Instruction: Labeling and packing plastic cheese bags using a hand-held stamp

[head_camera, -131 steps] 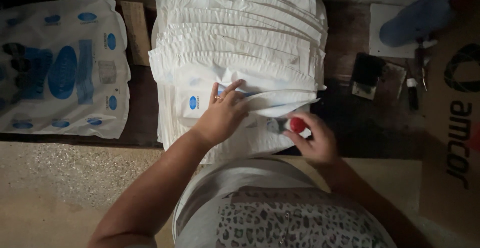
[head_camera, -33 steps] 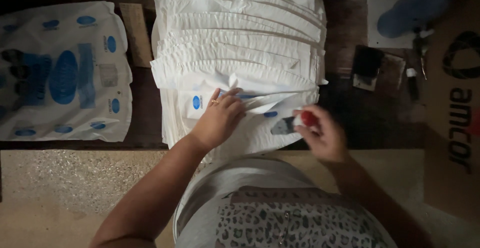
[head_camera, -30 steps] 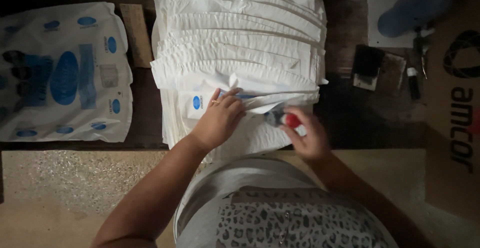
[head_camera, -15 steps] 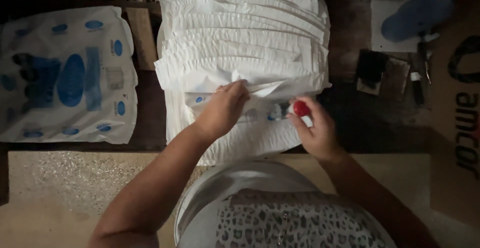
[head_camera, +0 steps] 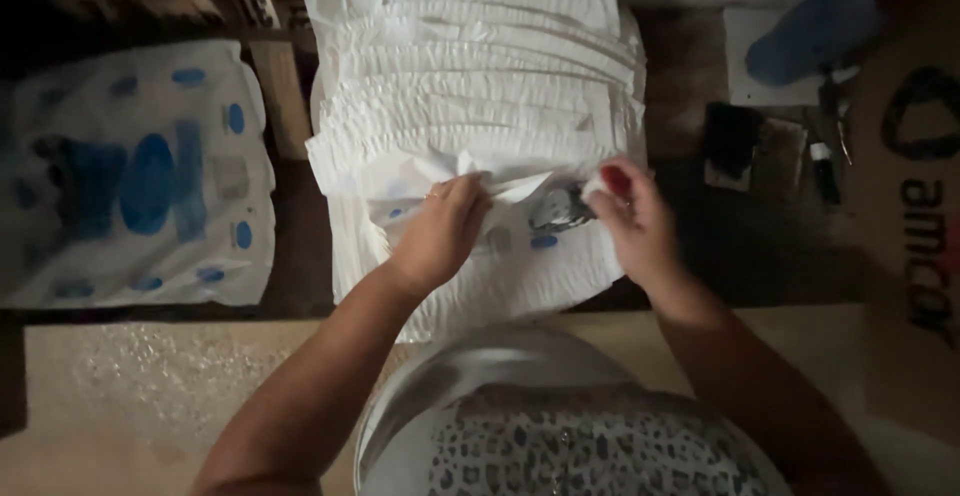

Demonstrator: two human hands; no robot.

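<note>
White padded sheets [head_camera: 470,86], ruffled along their edges, lie overlapped in a long stack that runs from twelve o'clock down to the centre of the head view, on a dark tabletop [head_camera: 300,266]. The left hand [head_camera: 440,231] sits just below the centre, fingers pinched together on a raised flap of the nearest sheet [head_camera: 500,181], lifting its edge off the stack. At about three o'clock from it, close by, the right hand [head_camera: 635,221] is closed around a small tool with a red tip [head_camera: 612,181]; a dark, blurred part of it [head_camera: 562,208] reaches toward the lifted flap, and what kind of tool it is cannot be told. Small blue oval marks show on the sheet under both hands.

At nine o'clock lies a white plastic pack with blue print [head_camera: 130,176], well apart from the hands. At two o'clock, small dark objects [head_camera: 760,146] and a pen-like stick [head_camera: 825,161] rest on the table, beside a brown cardboard box [head_camera: 920,216] at three o'clock. At six o'clock the person's leopard-patterned clothing [head_camera: 570,446] fills the bottom edge.
</note>
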